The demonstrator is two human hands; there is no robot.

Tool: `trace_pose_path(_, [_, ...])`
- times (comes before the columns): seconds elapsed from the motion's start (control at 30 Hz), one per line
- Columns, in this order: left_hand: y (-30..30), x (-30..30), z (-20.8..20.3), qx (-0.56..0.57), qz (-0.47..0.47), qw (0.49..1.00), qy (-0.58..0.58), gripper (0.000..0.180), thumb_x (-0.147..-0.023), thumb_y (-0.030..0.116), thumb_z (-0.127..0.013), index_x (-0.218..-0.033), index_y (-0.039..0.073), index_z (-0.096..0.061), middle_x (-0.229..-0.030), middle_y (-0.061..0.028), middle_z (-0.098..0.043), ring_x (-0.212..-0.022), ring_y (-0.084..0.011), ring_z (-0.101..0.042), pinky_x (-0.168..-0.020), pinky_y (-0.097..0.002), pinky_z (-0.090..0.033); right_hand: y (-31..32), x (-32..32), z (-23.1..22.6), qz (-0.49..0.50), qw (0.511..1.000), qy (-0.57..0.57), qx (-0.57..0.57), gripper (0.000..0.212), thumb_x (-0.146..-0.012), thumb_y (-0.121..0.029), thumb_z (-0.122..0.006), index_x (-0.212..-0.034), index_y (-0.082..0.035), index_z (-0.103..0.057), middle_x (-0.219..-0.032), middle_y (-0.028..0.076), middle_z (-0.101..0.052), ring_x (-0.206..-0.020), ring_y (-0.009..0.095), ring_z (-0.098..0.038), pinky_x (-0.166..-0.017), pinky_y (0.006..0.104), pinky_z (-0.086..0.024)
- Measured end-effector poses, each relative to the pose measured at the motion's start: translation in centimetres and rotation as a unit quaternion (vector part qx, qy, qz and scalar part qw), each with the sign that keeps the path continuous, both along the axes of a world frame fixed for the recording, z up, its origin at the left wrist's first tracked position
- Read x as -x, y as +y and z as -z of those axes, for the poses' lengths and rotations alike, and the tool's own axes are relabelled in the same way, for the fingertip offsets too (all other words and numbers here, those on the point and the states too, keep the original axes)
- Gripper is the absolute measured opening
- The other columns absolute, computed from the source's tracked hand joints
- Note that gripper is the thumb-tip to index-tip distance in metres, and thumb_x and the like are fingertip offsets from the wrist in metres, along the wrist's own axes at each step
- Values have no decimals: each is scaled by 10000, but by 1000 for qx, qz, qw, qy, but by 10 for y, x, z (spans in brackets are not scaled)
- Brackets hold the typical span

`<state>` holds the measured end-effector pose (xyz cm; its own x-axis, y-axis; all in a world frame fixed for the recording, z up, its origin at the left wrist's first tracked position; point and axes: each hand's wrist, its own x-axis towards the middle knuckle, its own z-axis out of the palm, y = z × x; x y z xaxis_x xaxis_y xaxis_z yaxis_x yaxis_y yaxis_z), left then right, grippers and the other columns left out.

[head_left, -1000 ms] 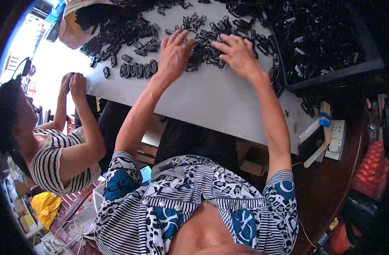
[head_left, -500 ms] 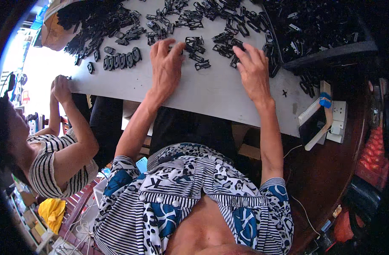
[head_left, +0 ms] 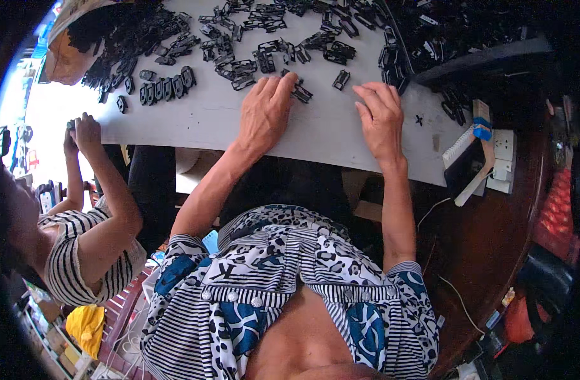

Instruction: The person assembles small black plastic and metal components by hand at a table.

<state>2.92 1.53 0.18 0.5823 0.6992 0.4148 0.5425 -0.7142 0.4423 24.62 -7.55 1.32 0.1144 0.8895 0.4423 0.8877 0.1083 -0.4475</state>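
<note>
My left hand (head_left: 264,115) reaches over the grey-white table (head_left: 201,123), back up, its fingers extended forward and bent down at the tips. Right beside its fingertips lies a small black plastic part (head_left: 301,94); contact is hard to make out. My right hand (head_left: 382,120) hovers near the table with curved fingers and the thumb apart, and nothing shows between them. Closest to it is a lone black plastic part (head_left: 341,79), to the left of its fingertips. Several similar open-framed parts (head_left: 264,57) form a loose cluster beyond both hands.
A row of upright black parts (head_left: 166,87) stands at left, before a big dark heap (head_left: 119,41). A black bin (head_left: 480,57) of parts fills the far right. A taped white stand (head_left: 483,139) sits by the right table edge. At left, a person in stripes (head_left: 90,253) works.
My left hand has shifted right and nearer to me. The right hand has drawn back from the parts. Several parts between the hands are rearranged, one now lying alone.
</note>
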Motion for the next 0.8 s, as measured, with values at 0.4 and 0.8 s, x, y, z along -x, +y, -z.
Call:
trace_pose_path(0.4, [-3,-7,0,-64,41,996,35,305,-762,24,-690,-1058,81,-641,-956,-93,-556,-888,-286,-562,-718,-387,-490,32,20,5,3,997,-78,24,72,-789,-44,-621,-858,-59,-636,-873,112,-545,-825,301,-584,-700,426,-488])
trace_pose_path(0.8, [-16,-5,-22,432,38,875,-216,345,-829,-88,-625,-1152,32,-625,-756,-9,-595,-792,-92,-623,-717,-233,-500,5,25,0,-70,996,-27,-37,161,-791,-73,-667,-932,-41,-597,-954,117,-579,-904,312,-589,-731,434,-501])
